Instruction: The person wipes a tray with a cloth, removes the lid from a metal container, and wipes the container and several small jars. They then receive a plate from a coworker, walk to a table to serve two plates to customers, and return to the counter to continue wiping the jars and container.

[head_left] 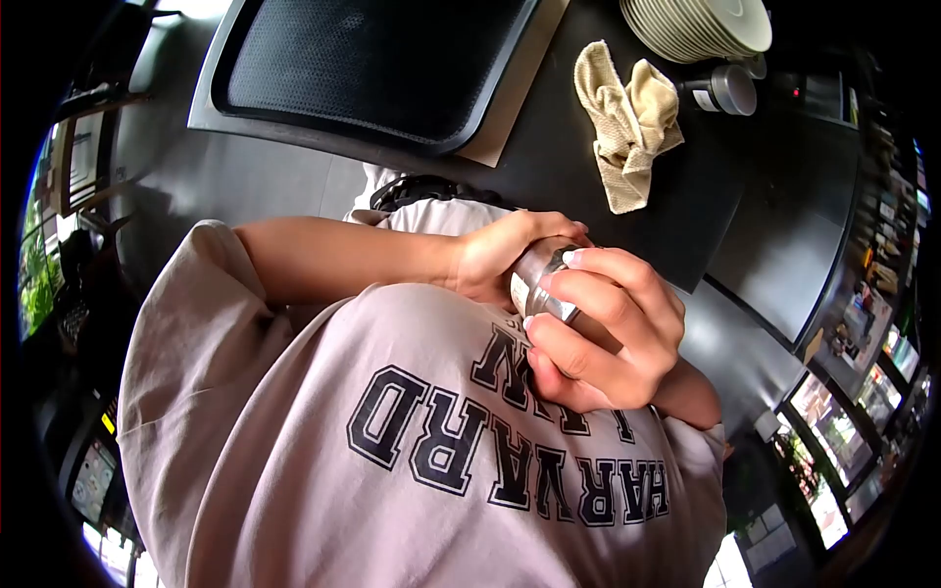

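Close against my chest, I hold a small jar (537, 267) with a shiny metallic surface and a pale label. My left hand (500, 257) is wrapped round its body, the thumb lying along the far side. The fingertips of my right hand (622, 328) are curled over the other end of the same jar, covering much of it. Whether that end has a lid on it is hidden by the fingers. Beyond my hands, a crumpled beige cloth (627, 127) lies on the dark counter (549, 162).
A black textured tray (363, 69) sits at the far left of the counter. At the far right are a stack of plates (701, 27) and another jar (730, 90) with a grey lid. Shelves with small items (882, 235) line the right side.
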Tool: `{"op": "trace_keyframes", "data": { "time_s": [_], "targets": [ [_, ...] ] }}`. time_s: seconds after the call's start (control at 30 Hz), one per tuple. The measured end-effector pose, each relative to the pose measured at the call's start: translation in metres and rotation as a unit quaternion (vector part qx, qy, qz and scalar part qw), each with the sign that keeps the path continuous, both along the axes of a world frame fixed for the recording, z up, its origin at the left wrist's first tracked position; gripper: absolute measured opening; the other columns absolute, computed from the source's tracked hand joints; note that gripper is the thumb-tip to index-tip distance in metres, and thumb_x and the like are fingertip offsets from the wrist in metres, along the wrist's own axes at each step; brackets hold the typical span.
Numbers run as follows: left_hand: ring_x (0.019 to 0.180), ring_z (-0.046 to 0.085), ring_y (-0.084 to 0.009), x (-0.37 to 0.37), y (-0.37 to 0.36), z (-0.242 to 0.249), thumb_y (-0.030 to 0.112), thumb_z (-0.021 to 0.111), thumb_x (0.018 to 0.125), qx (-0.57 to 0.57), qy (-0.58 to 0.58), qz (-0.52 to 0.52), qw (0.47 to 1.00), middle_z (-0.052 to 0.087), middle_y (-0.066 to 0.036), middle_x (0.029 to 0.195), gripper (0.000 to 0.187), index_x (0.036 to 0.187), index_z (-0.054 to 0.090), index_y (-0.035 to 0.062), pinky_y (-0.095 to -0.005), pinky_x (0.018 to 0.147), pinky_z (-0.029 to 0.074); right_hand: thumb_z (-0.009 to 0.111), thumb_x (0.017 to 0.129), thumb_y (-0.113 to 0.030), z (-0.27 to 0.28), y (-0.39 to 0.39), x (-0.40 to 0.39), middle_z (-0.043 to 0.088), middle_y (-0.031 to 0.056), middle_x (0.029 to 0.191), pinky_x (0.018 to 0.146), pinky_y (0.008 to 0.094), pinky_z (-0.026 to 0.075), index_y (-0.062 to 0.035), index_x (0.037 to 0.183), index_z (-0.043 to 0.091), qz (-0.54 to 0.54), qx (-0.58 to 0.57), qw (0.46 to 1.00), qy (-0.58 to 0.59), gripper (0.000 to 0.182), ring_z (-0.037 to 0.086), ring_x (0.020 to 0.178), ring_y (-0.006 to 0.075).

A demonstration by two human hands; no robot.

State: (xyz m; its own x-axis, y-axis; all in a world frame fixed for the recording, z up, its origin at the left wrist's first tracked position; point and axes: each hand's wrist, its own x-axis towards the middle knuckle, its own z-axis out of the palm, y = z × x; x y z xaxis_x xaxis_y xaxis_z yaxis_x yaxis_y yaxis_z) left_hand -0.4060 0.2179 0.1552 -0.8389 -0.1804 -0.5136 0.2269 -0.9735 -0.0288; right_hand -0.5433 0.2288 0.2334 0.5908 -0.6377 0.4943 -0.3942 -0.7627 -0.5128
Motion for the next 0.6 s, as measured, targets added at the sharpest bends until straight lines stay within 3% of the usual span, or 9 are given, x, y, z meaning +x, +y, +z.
{"op": "trace_keyframes", "data": {
  "time_s": [0.1,0.6],
  "targets": [
    [0.081,0.054,-0.0172,0.001,-0.002,0.007,0.03,0.043,0.09,0.025,-0.026,0.007,0.999,0.056,-0.006,0.09,0.028,0.098,0.053,0.0051,-0.0318,0.073,0.047,0.061,0.059,-0.015,-0.001,-0.001,0.0,0.058,0.0053,0.077,0.063,0.0335,0.051,-0.0104,0.069,0.061,0.011,-0.002,1.0,-0.002,0.012,0.058,0.071,0.0221],
    [0.082,0.055,-0.0168,-0.002,-0.006,0.012,0.027,0.043,0.089,0.053,-0.039,-0.007,0.998,0.058,-0.007,0.091,0.026,0.097,0.054,0.0059,-0.0294,0.075,0.048,0.059,0.058,-0.019,-0.004,-0.001,-0.005,0.058,0.0044,0.077,0.065,0.034,0.05,-0.0104,0.071,0.06,0.025,-0.02,0.999,-0.003,0.015,0.058,0.071,0.0225]
  ]
}}
